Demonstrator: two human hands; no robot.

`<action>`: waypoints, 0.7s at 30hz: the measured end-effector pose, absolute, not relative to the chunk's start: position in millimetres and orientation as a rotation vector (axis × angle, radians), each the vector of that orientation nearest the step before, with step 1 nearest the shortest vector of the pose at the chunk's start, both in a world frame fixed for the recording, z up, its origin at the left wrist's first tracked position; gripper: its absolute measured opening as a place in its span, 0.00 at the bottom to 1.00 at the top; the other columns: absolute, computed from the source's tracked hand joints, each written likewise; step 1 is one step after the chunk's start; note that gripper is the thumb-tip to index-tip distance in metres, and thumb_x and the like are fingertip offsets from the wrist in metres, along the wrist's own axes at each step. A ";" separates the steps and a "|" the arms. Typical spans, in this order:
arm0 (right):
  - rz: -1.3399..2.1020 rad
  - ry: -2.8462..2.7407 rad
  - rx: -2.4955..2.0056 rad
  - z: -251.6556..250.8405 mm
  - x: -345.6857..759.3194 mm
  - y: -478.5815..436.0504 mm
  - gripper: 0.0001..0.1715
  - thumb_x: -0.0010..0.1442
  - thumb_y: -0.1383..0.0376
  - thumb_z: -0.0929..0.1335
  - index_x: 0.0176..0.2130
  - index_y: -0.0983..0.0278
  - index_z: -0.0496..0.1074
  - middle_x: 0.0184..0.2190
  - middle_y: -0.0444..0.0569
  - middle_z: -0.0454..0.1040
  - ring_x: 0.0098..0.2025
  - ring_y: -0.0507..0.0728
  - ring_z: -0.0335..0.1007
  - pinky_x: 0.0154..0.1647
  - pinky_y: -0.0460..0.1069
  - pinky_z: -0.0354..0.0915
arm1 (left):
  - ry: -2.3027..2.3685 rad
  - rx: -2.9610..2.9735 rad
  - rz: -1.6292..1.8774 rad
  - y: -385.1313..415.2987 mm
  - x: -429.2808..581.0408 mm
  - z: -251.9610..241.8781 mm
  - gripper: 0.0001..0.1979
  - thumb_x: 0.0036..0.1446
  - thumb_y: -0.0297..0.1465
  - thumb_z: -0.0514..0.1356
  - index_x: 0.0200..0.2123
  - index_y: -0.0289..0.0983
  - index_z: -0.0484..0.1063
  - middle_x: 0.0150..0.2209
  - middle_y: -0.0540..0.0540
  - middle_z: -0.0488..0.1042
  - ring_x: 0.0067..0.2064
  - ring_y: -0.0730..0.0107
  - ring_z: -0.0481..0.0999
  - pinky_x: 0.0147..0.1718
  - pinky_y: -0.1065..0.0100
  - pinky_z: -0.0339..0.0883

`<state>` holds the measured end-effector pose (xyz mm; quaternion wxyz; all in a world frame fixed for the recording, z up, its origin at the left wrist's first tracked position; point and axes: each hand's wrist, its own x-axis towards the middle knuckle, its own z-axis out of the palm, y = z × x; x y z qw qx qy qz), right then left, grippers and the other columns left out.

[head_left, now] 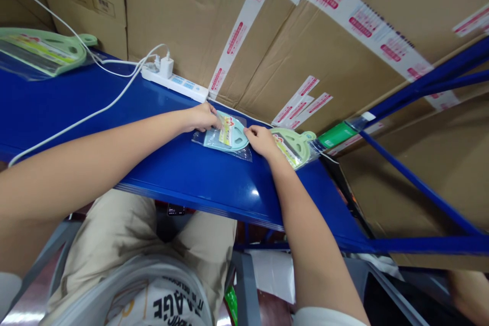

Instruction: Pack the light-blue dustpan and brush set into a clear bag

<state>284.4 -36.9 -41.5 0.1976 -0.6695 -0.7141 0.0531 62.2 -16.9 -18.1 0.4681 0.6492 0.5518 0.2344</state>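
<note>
A light-blue plastic item with a yellow label lies in a clear bag on the blue shelf. My left hand rests at its left end, fingers bent together on the bag and label edge. At its right end my right hand pinches the rim with thumb and fingers. Just right of that hand, partly behind the wrist, is a green item of similar form in a clear bag. Another green bagged item sits at the far left.
A white power strip with plugs and cables lies along the back, against large cardboard boxes. A green-labelled bottle leans at the right, near blue metal bars. Someone's blurred arm shows at the lower right.
</note>
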 end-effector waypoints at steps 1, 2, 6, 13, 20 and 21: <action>0.148 -1.998 -1.879 -41.3 284.6 -37.1 0.18 0.65 0.58 0.65 0.25 0.61 0.71 0.28 0.49 0.78 0.34 0.58 0.71 0.37 0.50 0.61 | 1.352 1.610 0.567 -16.9 61.5 -18.3 0.31 0.59 0.27 0.69 0.63 0.35 0.63 0.23 0.59 0.61 0.21 0.77 0.58 0.22 0.70 0.51; 0.148 -1.997 -1.883 -40.9 284.6 -37.3 0.18 0.65 0.58 0.65 0.25 0.61 0.71 0.29 0.49 0.78 0.35 0.58 0.71 0.37 0.50 0.61 | 1.353 1.627 0.561 -16.6 60.9 -18.6 0.32 0.59 0.27 0.69 0.64 0.35 0.64 0.24 0.58 0.62 0.21 0.76 0.59 0.23 0.70 0.52; 0.164 -1.999 -1.880 -38.1 283.4 -39.4 0.18 0.65 0.58 0.65 0.25 0.60 0.70 0.29 0.48 0.78 0.35 0.58 0.71 0.37 0.50 0.61 | 1.329 1.712 0.564 -14.0 58.3 -21.4 0.34 0.55 0.27 0.73 0.62 0.36 0.65 0.25 0.56 0.65 0.23 0.75 0.63 0.23 0.70 0.56; 0.116 -1.975 -1.944 -35.7 281.3 -41.1 0.22 0.68 0.58 0.64 0.23 0.59 0.66 0.29 0.50 0.78 0.36 0.59 0.72 0.36 0.50 0.60 | 1.235 1.763 0.562 -3.2 44.7 -22.3 0.38 0.53 0.24 0.73 0.64 0.33 0.64 0.26 0.54 0.69 0.24 0.73 0.67 0.27 0.68 0.63; 0.078 -1.970 -1.985 -35.4 289.4 -39.2 0.22 0.69 0.56 0.64 0.25 0.60 0.71 0.31 0.52 0.80 0.37 0.60 0.73 0.36 0.50 0.59 | 1.167 1.822 0.534 -2.6 41.6 -21.6 0.37 0.54 0.25 0.72 0.65 0.39 0.63 0.34 0.49 0.76 0.25 0.75 0.71 0.28 0.70 0.65; 0.080 -1.968 -1.990 -35.5 289.5 -39.2 0.22 0.69 0.57 0.64 0.26 0.61 0.72 0.32 0.52 0.81 0.37 0.60 0.73 0.36 0.50 0.60 | 1.169 1.820 0.532 -5.1 43.2 -20.8 0.36 0.55 0.24 0.71 0.64 0.40 0.64 0.35 0.48 0.77 0.25 0.76 0.71 0.27 0.71 0.65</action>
